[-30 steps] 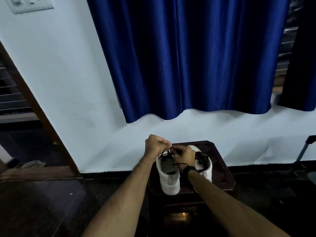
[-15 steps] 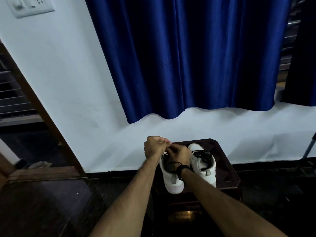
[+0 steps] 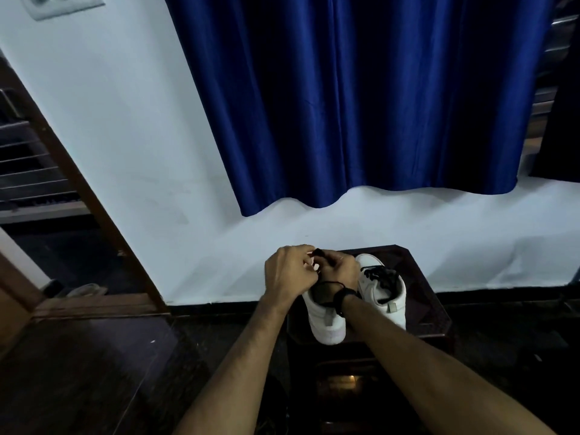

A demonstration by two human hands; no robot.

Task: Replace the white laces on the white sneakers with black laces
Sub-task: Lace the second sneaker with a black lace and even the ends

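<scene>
Both our hands have lifted slightly: left hand (image 3: 290, 273) and right hand (image 3: 339, 271) pinch the black lace (image 3: 317, 252) above the left sneaker (image 3: 326, 321). Right sneaker (image 3: 381, 290) on the desk (image 3: 420, 277) looks laced; this one's nearly finished.

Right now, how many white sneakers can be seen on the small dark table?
2. The left sneaker stands under both hands, its front part hidden by them. The right sneaker stands beside it, already laced in black. Both rest on the dark table.

White sneakers (image 3: 326, 321), black laces (image 3: 381, 274) (curtain (image 3: 345, 105): deep blue).
</scene>
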